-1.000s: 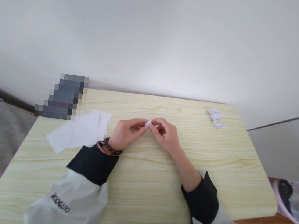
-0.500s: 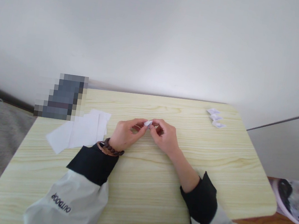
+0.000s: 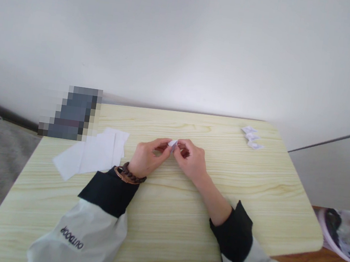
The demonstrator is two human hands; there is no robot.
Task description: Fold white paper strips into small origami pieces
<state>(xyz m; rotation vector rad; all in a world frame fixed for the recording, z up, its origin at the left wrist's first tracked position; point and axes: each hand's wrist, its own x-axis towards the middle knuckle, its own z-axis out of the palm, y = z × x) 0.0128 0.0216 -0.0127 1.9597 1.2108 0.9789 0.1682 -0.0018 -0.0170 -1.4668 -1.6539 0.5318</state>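
Observation:
Between my two hands, above the middle of the table, is a small folded white paper piece (image 3: 173, 144) with a pointed shape. My left hand (image 3: 149, 155) pinches its left side between thumb and fingers. On the other side my right hand (image 3: 192, 158) grips it with thumb and forefinger. To the left of my left hand lie several overlapping white paper sheets (image 3: 98, 153). At the far right of the table three small folded paper pieces (image 3: 252, 137) sit in a row.
A dark, pixelated object (image 3: 74, 112) lies at the table's back left corner. The pale wood-grain table (image 3: 162, 224) meets a white wall (image 3: 187, 41) at its back. On the floor at right stands a pinkish tub (image 3: 326, 234) with plastic bags in it.
The folded paper has turned slightly in my fingers and shows more of its front face. Both hands stay in nearly the same place.

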